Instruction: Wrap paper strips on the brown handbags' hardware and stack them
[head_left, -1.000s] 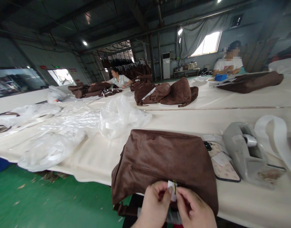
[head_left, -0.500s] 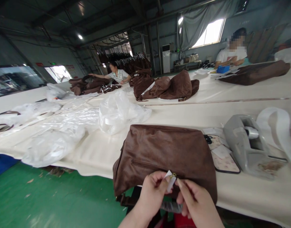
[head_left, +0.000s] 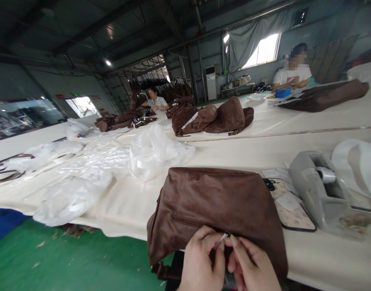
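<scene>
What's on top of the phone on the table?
A small white piece of paper lies on the phone, covering the middle of its patterned back. I can't see what's underneath the paper.

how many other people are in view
2: one person in a striped shirt at the back, left of centre; one person in white near the blue box, far right. Others may be hidden.

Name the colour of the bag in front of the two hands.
The bag is dark reddish brown, seen best in the head view.
</scene>
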`<action>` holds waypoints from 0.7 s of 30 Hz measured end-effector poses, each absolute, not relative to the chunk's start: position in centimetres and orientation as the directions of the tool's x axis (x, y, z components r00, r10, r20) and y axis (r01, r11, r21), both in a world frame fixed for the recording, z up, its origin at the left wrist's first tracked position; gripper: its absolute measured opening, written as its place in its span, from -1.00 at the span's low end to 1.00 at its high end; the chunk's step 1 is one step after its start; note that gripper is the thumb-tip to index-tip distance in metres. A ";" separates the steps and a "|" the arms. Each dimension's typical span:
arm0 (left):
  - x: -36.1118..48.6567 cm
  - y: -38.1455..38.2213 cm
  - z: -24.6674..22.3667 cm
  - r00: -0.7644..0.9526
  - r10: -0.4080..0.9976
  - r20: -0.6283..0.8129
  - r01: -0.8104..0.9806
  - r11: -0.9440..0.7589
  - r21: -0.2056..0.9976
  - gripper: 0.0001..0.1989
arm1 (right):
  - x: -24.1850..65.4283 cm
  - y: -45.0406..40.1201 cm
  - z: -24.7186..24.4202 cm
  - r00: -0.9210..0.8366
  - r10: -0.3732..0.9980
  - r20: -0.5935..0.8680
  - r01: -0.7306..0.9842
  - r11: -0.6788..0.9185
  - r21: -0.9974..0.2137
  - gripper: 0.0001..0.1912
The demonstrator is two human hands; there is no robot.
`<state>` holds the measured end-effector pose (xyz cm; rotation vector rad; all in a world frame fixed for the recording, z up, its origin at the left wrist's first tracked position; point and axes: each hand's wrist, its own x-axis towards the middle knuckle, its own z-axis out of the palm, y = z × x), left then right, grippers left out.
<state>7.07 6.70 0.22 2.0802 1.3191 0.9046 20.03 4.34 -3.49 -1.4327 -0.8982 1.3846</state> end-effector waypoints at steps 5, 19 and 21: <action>7.0 7.2 0.2 0.331 0.917 0.223 0.605 -0.388 0.695 -0.78 | 21.1 4.1 -4.6 0.093 0.951 -0.294 -0.107 -0.284 -0.953 -0.37; 6.4 7.9 0.8 0.220 0.974 -0.058 0.540 -0.072 0.839 -0.78 | 18.8 4.9 -3.8 0.083 0.935 -0.346 -0.146 -0.332 -0.932 -0.43; 6.5 7.5 0.6 0.214 0.974 0.070 0.642 -0.194 0.742 -0.77 | 18.7 5.0 -4.1 0.113 0.936 -0.335 -0.174 -0.313 -0.934 -0.44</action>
